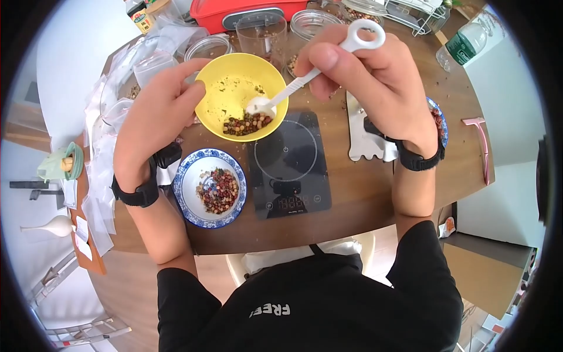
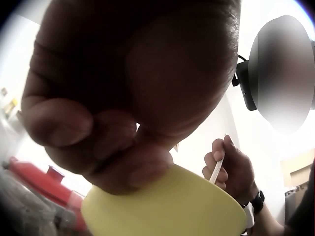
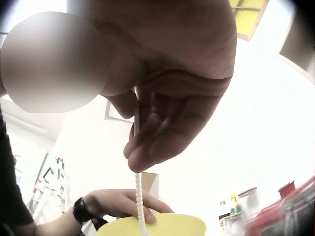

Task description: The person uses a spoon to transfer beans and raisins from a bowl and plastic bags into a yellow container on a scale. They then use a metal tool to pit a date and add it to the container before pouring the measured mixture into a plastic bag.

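My left hand (image 1: 158, 108) grips the rim of a yellow bowl (image 1: 234, 76), thumb at the near side and fingers around the outside. The bowl is tilted toward me, raised above the table, with mixed beans (image 1: 246, 125) gathered at its lower side and green bits stuck to its wall. In my right hand (image 1: 375, 82) a white plastic spoon (image 1: 296, 84) with a ring-ended handle is pinched between thumb and fingers. The spoon's head rests inside the bowl against the beans. Below the bowl, a blue-and-white dish (image 1: 187, 193) holds more mixed beans (image 1: 218, 190).
A black digital scale (image 1: 285, 176) lies right of the dish. Glass jars (image 1: 314, 23), a clear cup (image 1: 261, 38) and a red container (image 1: 246, 12) line the back. Plastic bags (image 1: 102, 146) cover the left edge. A green-labelled bottle (image 1: 463, 46) and pink razor (image 1: 484, 146) lie at the right.
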### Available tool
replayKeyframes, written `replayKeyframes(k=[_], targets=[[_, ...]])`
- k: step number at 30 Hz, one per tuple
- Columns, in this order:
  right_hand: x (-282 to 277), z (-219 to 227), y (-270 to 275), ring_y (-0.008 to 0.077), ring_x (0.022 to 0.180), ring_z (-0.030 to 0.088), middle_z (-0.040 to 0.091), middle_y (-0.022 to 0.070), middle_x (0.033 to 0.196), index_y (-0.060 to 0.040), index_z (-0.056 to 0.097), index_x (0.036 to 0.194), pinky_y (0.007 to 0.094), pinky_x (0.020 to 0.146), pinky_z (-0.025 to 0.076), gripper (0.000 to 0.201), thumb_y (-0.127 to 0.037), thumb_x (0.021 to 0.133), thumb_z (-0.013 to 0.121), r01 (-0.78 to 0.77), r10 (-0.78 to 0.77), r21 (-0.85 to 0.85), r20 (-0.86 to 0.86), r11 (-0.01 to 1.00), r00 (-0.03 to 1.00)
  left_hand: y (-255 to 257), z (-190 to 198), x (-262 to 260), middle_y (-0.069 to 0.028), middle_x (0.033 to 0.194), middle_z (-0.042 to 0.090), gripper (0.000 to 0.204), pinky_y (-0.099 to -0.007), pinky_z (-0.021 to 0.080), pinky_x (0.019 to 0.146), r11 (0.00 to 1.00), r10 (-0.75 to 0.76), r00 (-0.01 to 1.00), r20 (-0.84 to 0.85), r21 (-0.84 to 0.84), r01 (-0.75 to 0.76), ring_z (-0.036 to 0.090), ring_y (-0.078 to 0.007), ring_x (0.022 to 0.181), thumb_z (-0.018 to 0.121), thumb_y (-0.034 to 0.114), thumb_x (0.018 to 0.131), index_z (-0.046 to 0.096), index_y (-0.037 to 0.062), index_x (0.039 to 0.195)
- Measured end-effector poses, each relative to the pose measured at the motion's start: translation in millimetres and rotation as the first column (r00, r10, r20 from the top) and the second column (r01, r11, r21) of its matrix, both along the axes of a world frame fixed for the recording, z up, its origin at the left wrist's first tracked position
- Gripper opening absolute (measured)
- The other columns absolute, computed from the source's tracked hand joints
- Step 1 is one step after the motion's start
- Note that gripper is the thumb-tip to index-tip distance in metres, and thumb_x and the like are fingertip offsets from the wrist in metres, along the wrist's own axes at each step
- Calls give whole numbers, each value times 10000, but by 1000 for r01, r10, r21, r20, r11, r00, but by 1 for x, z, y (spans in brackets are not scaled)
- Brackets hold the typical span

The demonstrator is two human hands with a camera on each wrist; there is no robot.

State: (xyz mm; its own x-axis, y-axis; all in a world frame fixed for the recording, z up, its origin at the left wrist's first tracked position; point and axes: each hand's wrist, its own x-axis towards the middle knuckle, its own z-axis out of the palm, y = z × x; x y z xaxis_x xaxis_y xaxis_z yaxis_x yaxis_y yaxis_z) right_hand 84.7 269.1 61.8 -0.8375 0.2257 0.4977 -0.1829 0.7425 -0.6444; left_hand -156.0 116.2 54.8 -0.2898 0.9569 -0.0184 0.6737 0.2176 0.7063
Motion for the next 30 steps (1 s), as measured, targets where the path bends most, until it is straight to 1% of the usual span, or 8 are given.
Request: replayKeyframes(k=[2, 3, 5, 6, 10, 16, 21, 30], targets=[[-10, -6, -7, 82, 676, 633, 665, 35, 748, 4, 695, 941, 228, 600, 479, 285, -191, 1053, 520, 21, -43, -211, -98, 977, 994, 2, 0, -2, -31, 653, 571, 426, -257, 427, 497, 1000, -11, 1000, 15, -7, 11, 517, -77, 538, 468, 136, 934, 606, 11, 1317], [-13, -8, -6, 82, 676, 633, 665, 35, 748, 4, 695, 941, 228, 600, 479, 285, -191, 1053, 520, 22, -44, -212, -100, 977, 994, 2, 0, -3, -31, 653, 571, 426, -257, 427, 497, 1000, -12, 1000, 13, -8, 12, 517, -77, 538, 468, 136, 934, 606, 11, 1317], [-21, -11, 0, 92, 620, 666, 681, 33, 679, -1, 719, 938, 212, 579, 510, 283, -242, 1020, 593, 43, -93, -465, -84, 884, 992, 3, 2, -4, -36, 663, 583, 427, -253, 426, 498, 999, -5, 1000, 25, -47, 6, 520, -73, 542, 468, 132, 930, 608, -5, 1309], [-24, -12, 2, 112, 606, 685, 694, 66, 680, 17, 714, 907, 213, 563, 515, 330, -267, 1020, 590, 62, -127, -509, -94, 859, 987, 2, 1, -3, -36, 663, 583, 427, -253, 426, 498, 999, -5, 1000, 24, -46, 6, 520, -73, 542, 468, 132, 930, 608, -5, 1309], [-29, -19, 17, 128, 598, 691, 709, 83, 700, 35, 712, 910, 221, 538, 522, 374, -303, 1016, 592, 89, -183, -644, -81, 760, 980, 0, 1, -2, -22, 689, 605, 413, -237, 426, 519, 992, 108, 990, 94, 57, -113, 527, -65, 555, 485, 129, 936, 615, -12, 1301], [-33, -27, 26, 142, 591, 686, 704, 83, 701, 25, 713, 925, 230, 532, 518, 360, -297, 1020, 581, 62, -332, -715, -243, 696, 911, 1, 6, -6, -6, 694, 611, 401, -220, 405, 525, 977, 147, 972, 183, 126, -172, 510, -51, 553, 511, 134, 944, 624, -17, 1298], [-28, -22, 28, 142, 582, 657, 675, 65, 689, 3, 677, 962, 248, 545, 497, 323, -290, 1031, 560, 128, -371, -660, -242, 740, 896, 1, 6, -10, -1, 680, 605, 394, -220, 387, 511, 966, 176, 971, 160, 163, -202, 497, -48, 540, 513, 132, 948, 632, -24, 1289], [-28, -23, 32, 153, 593, 659, 678, 73, 715, -2, 665, 994, 257, 551, 496, 303, -282, 1033, 555, 118, -410, -708, -257, 697, 875, 2, 6, -12, 0, 673, 603, 380, -221, 382, 503, 962, 175, 966, 188, 177, -208, 492, -49, 525, 519, 139, 956, 637, -31, 1275]])
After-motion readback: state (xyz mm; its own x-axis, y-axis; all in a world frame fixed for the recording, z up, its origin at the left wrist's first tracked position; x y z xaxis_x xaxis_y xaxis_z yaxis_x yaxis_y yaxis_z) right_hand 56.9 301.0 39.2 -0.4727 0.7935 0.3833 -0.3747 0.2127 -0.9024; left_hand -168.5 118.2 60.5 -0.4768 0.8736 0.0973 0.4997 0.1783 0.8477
